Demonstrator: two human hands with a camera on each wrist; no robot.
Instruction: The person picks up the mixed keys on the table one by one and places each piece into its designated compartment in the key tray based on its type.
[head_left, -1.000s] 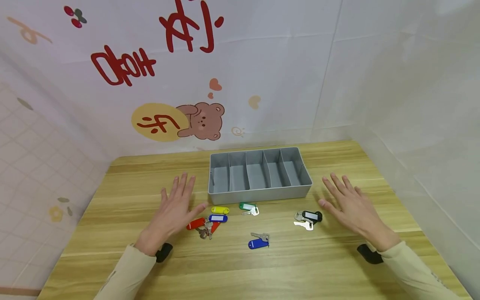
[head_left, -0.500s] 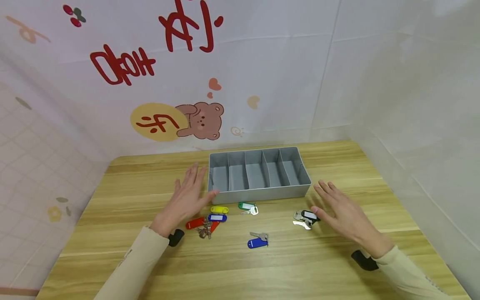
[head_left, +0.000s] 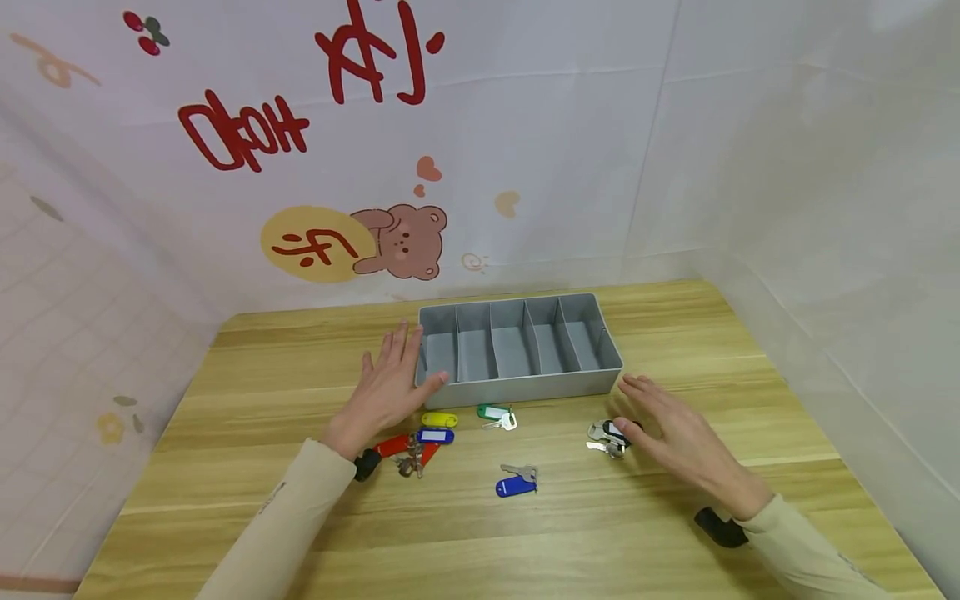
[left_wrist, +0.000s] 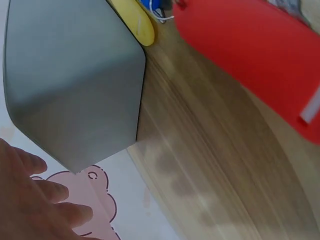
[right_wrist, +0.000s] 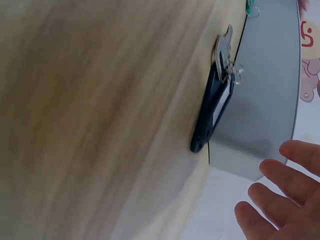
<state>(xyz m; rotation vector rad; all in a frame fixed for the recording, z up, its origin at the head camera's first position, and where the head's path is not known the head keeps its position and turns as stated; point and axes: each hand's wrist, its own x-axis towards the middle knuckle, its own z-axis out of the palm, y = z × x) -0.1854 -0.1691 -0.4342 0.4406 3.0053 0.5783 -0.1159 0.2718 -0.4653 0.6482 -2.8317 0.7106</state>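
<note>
Head view: The grey tray (head_left: 517,388) stands at the far side of the bench (head_left: 600,533). The left hand (head_left: 382,392), fingers extended, holds nothing at its left end; the right hand (head_left: 678,437), also extended and without a grip, is near its right end. The step appears to be bracketing the tray: apply even pressure at both ends.

Left wrist view: Finger contact with the end wall cannot be confirmed. Keep the wrist clear of the red tag (left_wrist: 255,60) and the thumb above the yellow tag (left_wrist: 135,22).

Right wrist view: The black key tag (right_wrist: 210,102) lies just beside the tray's near wall. Avoid dragging it.
</note>
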